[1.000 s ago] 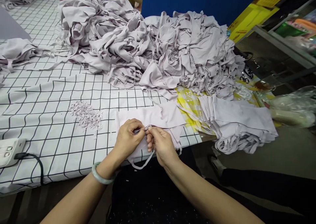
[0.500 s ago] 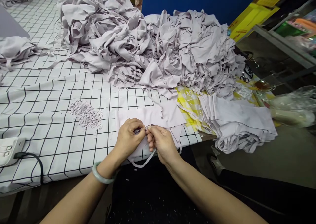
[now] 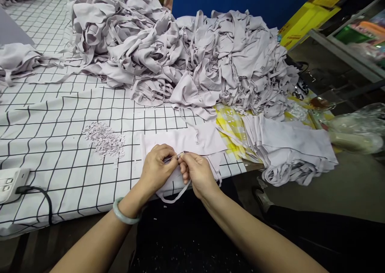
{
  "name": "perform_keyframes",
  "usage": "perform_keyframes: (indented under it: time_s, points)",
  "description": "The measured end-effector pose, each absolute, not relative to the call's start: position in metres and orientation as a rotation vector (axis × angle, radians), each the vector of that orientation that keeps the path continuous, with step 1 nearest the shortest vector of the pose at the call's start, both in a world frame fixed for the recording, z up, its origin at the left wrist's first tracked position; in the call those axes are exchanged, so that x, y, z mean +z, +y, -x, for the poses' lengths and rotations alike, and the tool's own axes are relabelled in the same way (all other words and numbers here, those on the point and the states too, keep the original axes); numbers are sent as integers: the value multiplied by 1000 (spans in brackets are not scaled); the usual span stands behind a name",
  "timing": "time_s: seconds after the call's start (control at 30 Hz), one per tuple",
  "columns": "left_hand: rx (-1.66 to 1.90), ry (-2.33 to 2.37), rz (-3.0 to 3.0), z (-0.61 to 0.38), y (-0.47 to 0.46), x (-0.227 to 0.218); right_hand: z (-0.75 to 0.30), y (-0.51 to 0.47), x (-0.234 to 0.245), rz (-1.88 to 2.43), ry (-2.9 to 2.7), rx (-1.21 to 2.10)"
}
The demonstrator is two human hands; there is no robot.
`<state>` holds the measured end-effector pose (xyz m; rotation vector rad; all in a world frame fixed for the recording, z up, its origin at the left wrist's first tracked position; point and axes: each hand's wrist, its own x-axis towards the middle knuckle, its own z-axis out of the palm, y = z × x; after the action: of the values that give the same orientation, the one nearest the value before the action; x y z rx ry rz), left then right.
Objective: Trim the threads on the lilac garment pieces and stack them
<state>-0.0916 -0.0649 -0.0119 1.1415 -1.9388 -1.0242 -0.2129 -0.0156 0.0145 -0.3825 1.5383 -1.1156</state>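
Note:
My left hand (image 3: 159, 165) and my right hand (image 3: 197, 170) meet at the table's front edge, thumbs and forefingers pinched close together. Between the fingertips runs a thin strap (image 3: 175, 199) of pale lilac-grey fabric; its loop hangs below my hands over the edge. A tiny pale piece shows at the pinch, too small to make out. Under and behind my hands lies a flat fabric piece (image 3: 180, 140) of the same colour. On it rests a short row of small pale bits (image 3: 197, 136). My palms hide part of the strap.
A large heap of lilac-grey fabric pieces (image 3: 150, 52) fills the table's back. Small pale chips (image 3: 104, 138) are piled at left. A white power box (image 3: 13, 184) with a black cable sits front left. Folded fabric pieces (image 3: 294, 148) hang over the right edge beside yellow checked cloth (image 3: 230, 130).
Both hands stay in almost the same place, still pinching the strap. The small pale piece at the fingertips shows slightly more. The view has shifted very little.

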Motion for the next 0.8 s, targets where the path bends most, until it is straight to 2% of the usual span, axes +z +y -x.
perform_keyframes:
  time_s: [0.2,0.33,0.47,0.6,0.67,0.8]
  points:
    - [-993,-1931,-1156,93,-66,-14,206,-16,15,368,1516,-1084]
    - [-1005,-1991,-1131,89,-64,-12,209,0,21,318,1389,-932]
    - [-965,-2175,-995,64,-71,-1,245,30,29,807,1592,-874]
    - [-456,-2150,-1459,37,-98,6,313,10,24,1446,2097,-1063]
    - [-311,-2204,-1645,34,-115,7,340,-22,15,1600,2244,-954]
    - [-443,-2438,-1644,41,-136,12,352,-77,-5,1695,2448,-565]
